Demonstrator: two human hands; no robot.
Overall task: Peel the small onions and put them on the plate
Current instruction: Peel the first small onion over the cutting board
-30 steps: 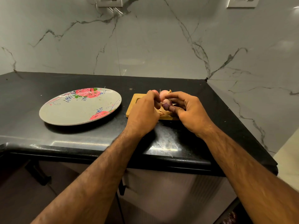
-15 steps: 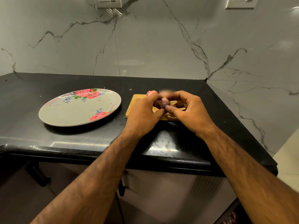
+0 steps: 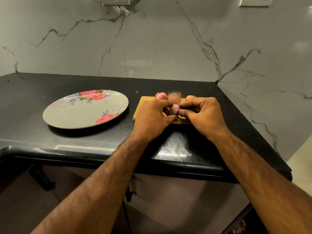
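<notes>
A small purple-pink onion (image 3: 175, 109) sits between my two hands, just above a small wooden board (image 3: 141, 108). My left hand (image 3: 152, 117) and my right hand (image 3: 202, 114) both pinch it with thumb and fingertips. Three more small onions lie along the board's far edge: one pink onion (image 3: 161, 95), one blurred onion (image 3: 174, 97) and one onion (image 3: 190, 98) partly hidden behind my right fingers. The grey plate with red roses (image 3: 84, 110) lies flat on the black counter to the left, with nothing on it.
The black counter (image 3: 50, 141) ends in a rounded front edge close to my forearms and a corner at the right. A marble wall (image 3: 152, 48) stands right behind it. Dark cabinet fronts lie below.
The held onion has been turned between my fingertips, and my hands have closed in around it. Plate and board have not moved.
</notes>
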